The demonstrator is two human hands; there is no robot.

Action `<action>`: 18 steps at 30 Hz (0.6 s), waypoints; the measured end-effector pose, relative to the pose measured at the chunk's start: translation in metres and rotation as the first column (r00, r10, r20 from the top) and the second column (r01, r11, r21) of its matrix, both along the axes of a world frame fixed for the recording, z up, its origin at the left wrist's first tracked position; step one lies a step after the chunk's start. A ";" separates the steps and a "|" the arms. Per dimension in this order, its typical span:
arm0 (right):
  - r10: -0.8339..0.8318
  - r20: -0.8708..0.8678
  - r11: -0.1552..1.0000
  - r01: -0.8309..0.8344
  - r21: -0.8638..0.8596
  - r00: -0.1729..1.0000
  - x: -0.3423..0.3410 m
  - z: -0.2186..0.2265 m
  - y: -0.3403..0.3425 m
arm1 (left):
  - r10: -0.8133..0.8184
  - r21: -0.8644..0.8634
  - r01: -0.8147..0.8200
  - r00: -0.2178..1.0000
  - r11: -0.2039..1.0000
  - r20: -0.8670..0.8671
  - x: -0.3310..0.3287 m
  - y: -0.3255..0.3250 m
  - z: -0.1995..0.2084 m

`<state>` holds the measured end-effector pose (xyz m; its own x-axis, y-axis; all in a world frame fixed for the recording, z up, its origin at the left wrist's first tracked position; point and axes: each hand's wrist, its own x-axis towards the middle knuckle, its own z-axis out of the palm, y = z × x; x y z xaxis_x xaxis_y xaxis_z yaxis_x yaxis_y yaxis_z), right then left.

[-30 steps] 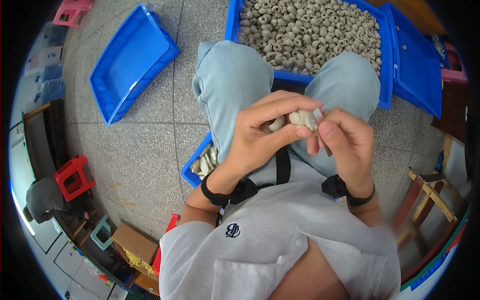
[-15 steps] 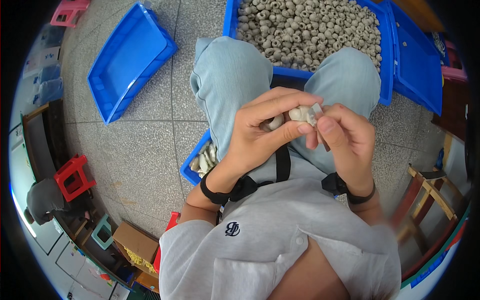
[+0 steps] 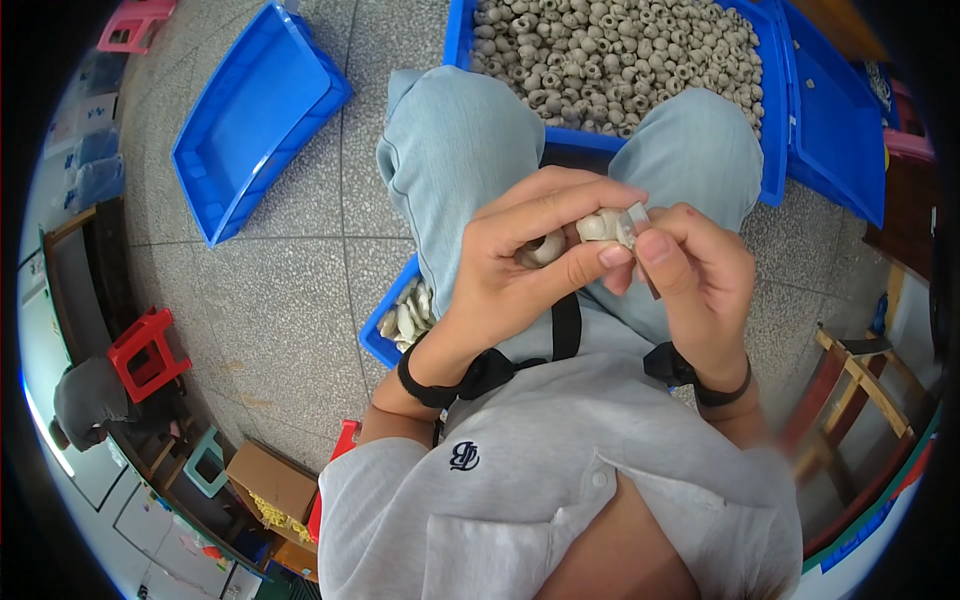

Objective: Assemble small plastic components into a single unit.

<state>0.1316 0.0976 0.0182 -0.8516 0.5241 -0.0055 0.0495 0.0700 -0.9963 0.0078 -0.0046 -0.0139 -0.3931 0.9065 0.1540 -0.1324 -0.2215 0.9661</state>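
Observation:
Above my lap, my left hand (image 3: 512, 262) pinches a small, pale, lumpy clay-like piece (image 3: 598, 227) between thumb and fingers. A rounded pale piece (image 3: 544, 250) shows in the hollow of the same palm, partly covered by the fingers. My right hand (image 3: 702, 268) is closed on a thin flat metal blade (image 3: 639, 214), gripped by thumb and fingers. The blade's edge lies against the right end of the lumpy piece, and the two hands almost meet there. Fingers hide the undersides of both pieces.
Beyond my knees stands a blue bin (image 3: 458, 40) full of small grey hollow balls. An empty blue crate (image 3: 235, 130) lies at left. Pale pieces fill a blue box (image 3: 380, 345) beside my left thigh. A red stool (image 3: 148, 352) and another person (image 3: 92, 400) are far left.
The blade has tilted slightly against the lumpy piece. Both hands have shifted only a little and keep their grips.

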 end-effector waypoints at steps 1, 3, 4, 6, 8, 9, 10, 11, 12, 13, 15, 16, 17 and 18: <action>0.002 -0.001 1.000 -0.002 0.029 1.000 0.000 0.000 0.000 | 0.011 -0.005 -0.011 1.000 1.000 -0.026 0.000 0.000 0.000; -0.007 -0.004 0.998 0.007 0.065 1.000 0.000 -0.002 -0.001 | 0.036 -0.012 -0.037 0.995 0.999 -0.097 0.000 0.000 0.000; -0.011 -0.005 0.996 0.011 0.083 1.000 0.000 -0.003 -0.002 | 0.042 -0.021 -0.044 0.994 0.999 -0.097 0.000 -0.001 0.000; -0.003 -0.017 0.999 0.003 0.041 1.000 0.000 0.000 -0.001 | 0.047 -0.048 -0.050 0.998 0.998 -0.051 0.001 -0.002 0.000; 0.002 -0.038 1.000 -0.001 0.012 0.999 0.001 0.001 -0.001 | 0.045 -0.062 -0.045 0.999 0.997 0.006 0.002 -0.003 0.002; 0.000 -0.053 1.000 0.001 0.004 0.999 0.001 0.000 -0.001 | 0.042 -0.059 -0.041 0.999 0.997 0.017 0.002 -0.003 0.003; -0.003 -0.068 1.000 0.002 -0.004 0.998 0.001 -0.001 -0.001 | 0.039 -0.057 -0.038 0.999 0.998 0.020 0.002 -0.002 0.004; 0.002 -0.073 1.000 -0.002 -0.008 0.997 0.002 -0.001 -0.001 | 0.036 -0.055 -0.035 0.999 0.998 0.024 0.002 -0.002 0.004; 0.006 -0.078 1.000 -0.007 -0.013 0.997 0.002 -0.001 -0.001 | 0.035 -0.054 -0.034 0.999 0.998 0.019 0.002 -0.002 0.004; 0.011 -0.084 1.000 -0.012 -0.018 0.996 0.002 -0.002 -0.001 | 0.033 -0.053 -0.032 0.999 0.998 0.018 0.001 -0.002 0.004; 0.009 -0.088 1.000 -0.010 -0.004 0.996 0.002 -0.001 -0.001 | 0.032 -0.050 -0.031 0.999 0.998 0.017 0.001 -0.002 0.004; 0.009 -0.090 1.000 -0.009 0.003 0.996 0.001 -0.001 0.000 | 0.032 -0.048 -0.031 0.999 0.998 0.016 0.001 -0.002 0.004; 0.011 -0.087 1.000 -0.010 0.015 0.996 0.001 -0.001 0.000 | 0.032 -0.047 -0.031 0.999 0.998 0.015 0.001 -0.002 0.004; 0.013 -0.084 1.000 -0.011 0.026 0.996 0.002 -0.001 0.000 | 0.032 -0.044 -0.031 0.999 0.999 0.012 0.001 -0.002 0.003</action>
<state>0.1331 0.0978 0.0172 -0.8546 0.5130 0.0802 -0.0358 0.0959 -0.9947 0.0089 -0.0068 -0.0107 -0.4234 0.8994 0.1090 -0.1379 -0.1829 0.9734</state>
